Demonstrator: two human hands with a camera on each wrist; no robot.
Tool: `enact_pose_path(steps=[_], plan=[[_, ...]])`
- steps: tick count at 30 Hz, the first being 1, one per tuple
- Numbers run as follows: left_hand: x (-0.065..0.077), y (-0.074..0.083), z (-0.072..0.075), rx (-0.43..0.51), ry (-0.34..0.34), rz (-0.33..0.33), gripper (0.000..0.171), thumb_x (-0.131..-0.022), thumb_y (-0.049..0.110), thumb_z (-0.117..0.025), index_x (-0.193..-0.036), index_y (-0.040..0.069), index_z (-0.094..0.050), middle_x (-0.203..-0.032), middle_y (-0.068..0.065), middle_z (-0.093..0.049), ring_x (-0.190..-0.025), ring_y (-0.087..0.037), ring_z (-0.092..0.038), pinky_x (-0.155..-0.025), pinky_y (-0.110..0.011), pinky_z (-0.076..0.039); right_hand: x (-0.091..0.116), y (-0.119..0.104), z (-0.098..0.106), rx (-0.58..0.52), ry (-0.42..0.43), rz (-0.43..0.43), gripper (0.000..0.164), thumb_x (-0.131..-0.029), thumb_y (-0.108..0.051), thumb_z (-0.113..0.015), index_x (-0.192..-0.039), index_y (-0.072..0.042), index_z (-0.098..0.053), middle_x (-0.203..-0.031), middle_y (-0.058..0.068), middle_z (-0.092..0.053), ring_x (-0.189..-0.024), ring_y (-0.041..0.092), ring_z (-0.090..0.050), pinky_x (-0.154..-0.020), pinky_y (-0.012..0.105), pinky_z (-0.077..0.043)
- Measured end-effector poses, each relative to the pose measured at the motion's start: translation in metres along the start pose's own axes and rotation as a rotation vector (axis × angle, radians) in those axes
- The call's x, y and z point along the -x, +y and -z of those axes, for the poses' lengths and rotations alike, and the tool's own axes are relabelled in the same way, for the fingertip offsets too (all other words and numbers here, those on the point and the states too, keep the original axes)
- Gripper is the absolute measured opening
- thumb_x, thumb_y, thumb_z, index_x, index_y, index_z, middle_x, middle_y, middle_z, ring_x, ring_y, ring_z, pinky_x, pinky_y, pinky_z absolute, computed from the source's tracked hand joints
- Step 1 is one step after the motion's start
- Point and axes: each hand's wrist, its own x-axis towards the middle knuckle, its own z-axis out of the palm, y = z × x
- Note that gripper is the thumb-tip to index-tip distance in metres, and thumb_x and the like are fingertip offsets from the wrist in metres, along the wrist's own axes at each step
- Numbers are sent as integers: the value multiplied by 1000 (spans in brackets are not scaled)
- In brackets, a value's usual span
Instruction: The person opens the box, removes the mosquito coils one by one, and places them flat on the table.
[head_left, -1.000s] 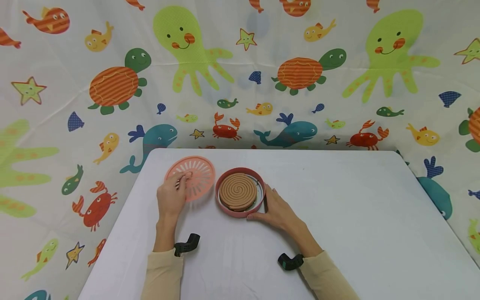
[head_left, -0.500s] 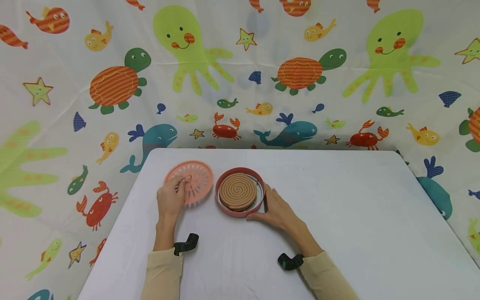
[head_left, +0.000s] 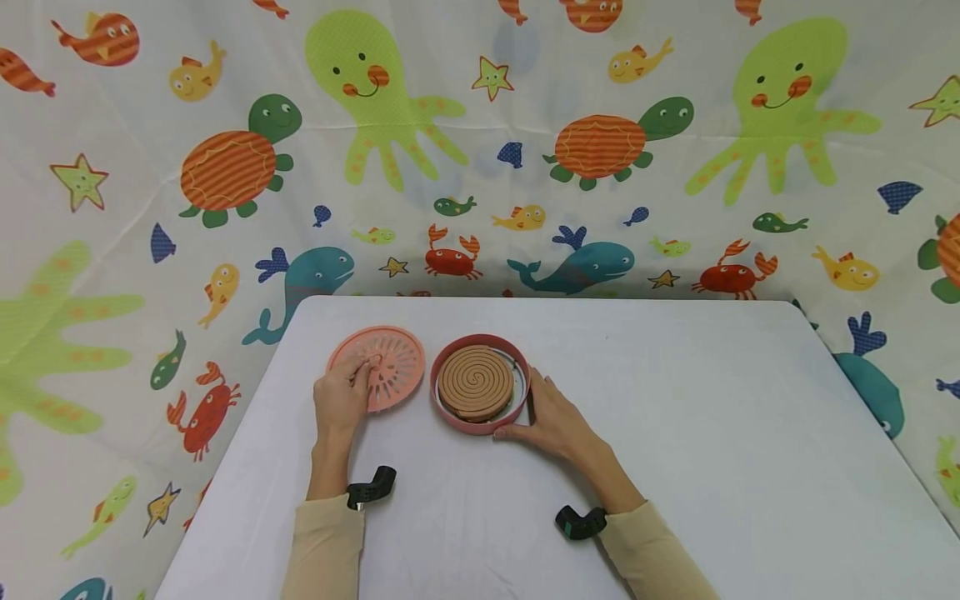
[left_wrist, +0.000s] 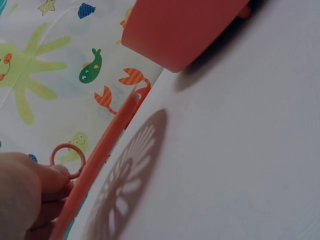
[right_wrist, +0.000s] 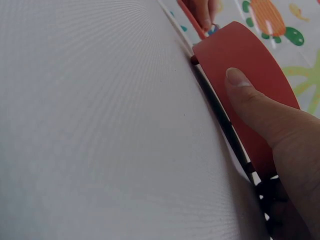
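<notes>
My left hand [head_left: 341, 404] pinches the small ring handle [left_wrist: 68, 161] of a round pink slotted lid [head_left: 402, 379]. In the left wrist view the lid's edge stands apart from its shadow on the table, so it is just off the surface. To its right stands a round red mosquito coil holder [head_left: 472, 429], uncovered, with a brown mosquito coil [head_left: 476, 383] inside. My right hand [head_left: 558, 421] grips the holder's right side, the thumb [right_wrist: 245, 92] along its front wall and the other fingers partly hidden. The right wrist view shows small feet under the holder.
Both things are on the left half of a white table [head_left: 712, 433]. A curtain [head_left: 480, 150] printed with sea animals hangs behind the table and along its sides. Black wrist cameras [head_left: 371, 487] sit on both wrists.
The pink lid has come down toward the table and levelled out, shifting slightly left and nearer to me. My right hand and the coil holder have stayed put. The curtain at left has shifted a little.
</notes>
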Motion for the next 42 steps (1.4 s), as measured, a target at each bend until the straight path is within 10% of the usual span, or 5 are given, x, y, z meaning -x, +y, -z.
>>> enact_pose_path(steps=[42], plan=[[6, -13, -7, -18, -89, 148, 25, -96, 13, -67, -116, -1, -74, -115, -21, -73, -113, -40, -68, -98, -54, -53, 1, 0, 1, -20, -6, 5, 129, -69, -75, -75, -162, -13, -12, -167, 9, -26, -154, 28, -25, -127, 45, -21]])
